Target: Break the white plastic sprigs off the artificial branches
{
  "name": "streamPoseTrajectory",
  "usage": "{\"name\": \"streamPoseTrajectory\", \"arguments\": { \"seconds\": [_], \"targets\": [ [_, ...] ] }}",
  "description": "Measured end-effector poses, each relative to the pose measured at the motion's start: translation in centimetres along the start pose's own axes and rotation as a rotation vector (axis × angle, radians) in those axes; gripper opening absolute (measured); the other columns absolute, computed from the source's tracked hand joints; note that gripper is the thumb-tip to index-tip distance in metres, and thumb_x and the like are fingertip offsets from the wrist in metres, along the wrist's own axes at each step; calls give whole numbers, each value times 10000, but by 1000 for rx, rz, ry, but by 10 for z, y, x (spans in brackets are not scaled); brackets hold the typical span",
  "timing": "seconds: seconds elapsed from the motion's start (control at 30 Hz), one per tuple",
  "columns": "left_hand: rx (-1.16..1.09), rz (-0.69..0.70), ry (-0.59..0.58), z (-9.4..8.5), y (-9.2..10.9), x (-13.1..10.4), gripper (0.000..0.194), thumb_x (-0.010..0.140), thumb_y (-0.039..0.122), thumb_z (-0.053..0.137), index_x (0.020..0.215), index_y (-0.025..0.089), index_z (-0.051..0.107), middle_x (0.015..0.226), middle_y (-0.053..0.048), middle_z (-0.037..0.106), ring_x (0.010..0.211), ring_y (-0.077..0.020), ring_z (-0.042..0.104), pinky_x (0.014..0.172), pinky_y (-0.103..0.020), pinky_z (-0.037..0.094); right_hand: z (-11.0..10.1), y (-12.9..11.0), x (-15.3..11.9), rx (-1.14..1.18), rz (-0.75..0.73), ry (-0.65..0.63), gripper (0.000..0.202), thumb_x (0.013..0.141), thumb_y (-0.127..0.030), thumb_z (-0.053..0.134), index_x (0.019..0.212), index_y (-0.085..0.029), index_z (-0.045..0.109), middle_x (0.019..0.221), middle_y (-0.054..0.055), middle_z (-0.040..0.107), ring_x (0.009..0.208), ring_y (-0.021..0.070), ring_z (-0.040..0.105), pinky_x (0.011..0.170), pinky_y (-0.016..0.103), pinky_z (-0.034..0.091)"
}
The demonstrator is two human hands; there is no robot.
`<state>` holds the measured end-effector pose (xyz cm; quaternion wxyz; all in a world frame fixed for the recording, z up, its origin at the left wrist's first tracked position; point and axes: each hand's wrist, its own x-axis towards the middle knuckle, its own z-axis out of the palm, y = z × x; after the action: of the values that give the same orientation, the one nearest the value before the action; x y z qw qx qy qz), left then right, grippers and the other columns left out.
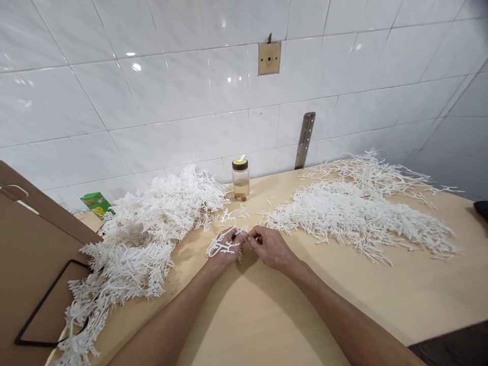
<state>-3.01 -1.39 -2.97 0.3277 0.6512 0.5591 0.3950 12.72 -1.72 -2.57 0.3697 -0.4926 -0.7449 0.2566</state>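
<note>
My left hand (231, 246) is closed around a white branching plastic sprig (221, 244), whose twigs stick out over the back of the hand and past the fingers. Close beside it, my right hand (269, 245) has thumb and forefinger pinched together near the sprig's end; what sits in that pinch is too small to make out. Some loose white twigs (230, 216) lie just beyond the left hand. To the left spreads a tall heap of white branching sprigs (160, 213). A flatter heap of similar white pieces (343, 211) covers the right side.
A clear jar (241, 188) with dark lid and liquid stands at the back of the wooden table (263, 315). A green box (97, 204), a cardboard carton (34, 244) and a black wire frame (38, 310) are at left. A metal bracket (305, 140) leans on the tiled wall.
</note>
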Motion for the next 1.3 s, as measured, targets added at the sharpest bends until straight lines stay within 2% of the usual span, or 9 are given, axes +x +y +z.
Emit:
{"name": "streamPoseTrajectory", "arguments": {
  "seconds": [0.23,0.47,0.53,0.7,0.83,0.93,1.1,1.2,1.3],
  "targets": [
    [-248,-51,2,3,14,-10,358,809,516,588,648,205,513,577,41,489,497,-96,429,486,-214,348,-6,16,8,-58,307,128,140,776,-246,506,701,-188,609,696,29,669,586,164,582,573,272,405],
    [-528,-196,3,2,6,-3,399,719,566,691,678,196,547,589,36,530,459,-74,421,419,-185,317,-29,24,10,-39,265,400,153,753,-340,570,736,-193,610,714,39,672,610,179,608,601,289,447],
    [-572,-212,24,2,4,-1,406,684,562,725,678,193,555,591,34,539,463,-76,438,430,-190,336,-27,17,8,34,251,323,218,790,-393,554,745,-189,618,655,23,640,533,158,584,549,277,442],
    [-566,-115,59,4,-1,1,360,693,524,742,676,188,613,622,14,575,557,-103,515,533,-212,412,-5,1,2,456,304,-127,449,832,-600,529,751,-168,620,513,-52,485,331,78,429,353,218,335],
    [-540,-53,38,4,-3,2,311,743,485,711,667,195,627,662,-3,612,629,-126,538,577,-217,413,5,0,2,563,296,-147,417,805,-581,588,737,-170,598,481,-78,426,337,66,391,347,205,335],
    [-512,-68,42,5,-3,1,297,762,483,685,682,204,627,667,3,608,610,-124,522,571,-224,405,5,0,2,442,279,-93,356,843,-516,540,717,-184,570,506,-66,450,346,77,398,364,220,338],
    [-308,-28,100,5,0,-3,302,794,459,639,633,211,581,594,22,554,572,-125,490,567,-238,376,7,0,1,-8,80,24,266,881,-314,449,678,-192,569,622,1,577,573,138,513,548,252,365],
    [-182,43,133,4,4,-6,340,819,472,610,613,208,549,571,28,520,572,-123,478,574,-241,365,9,1,4,-185,109,49,235,891,-248,430,737,-186,596,697,33,633,662,162,544,617,265,361],
    [-213,0,165,3,7,-7,372,804,517,619,610,207,549,569,30,517,559,-115,474,556,-234,367,2,11,8,-355,161,122,218,885,-169,413,761,-170,593,781,77,659,727,180,568,658,277,355]
  ]
}}
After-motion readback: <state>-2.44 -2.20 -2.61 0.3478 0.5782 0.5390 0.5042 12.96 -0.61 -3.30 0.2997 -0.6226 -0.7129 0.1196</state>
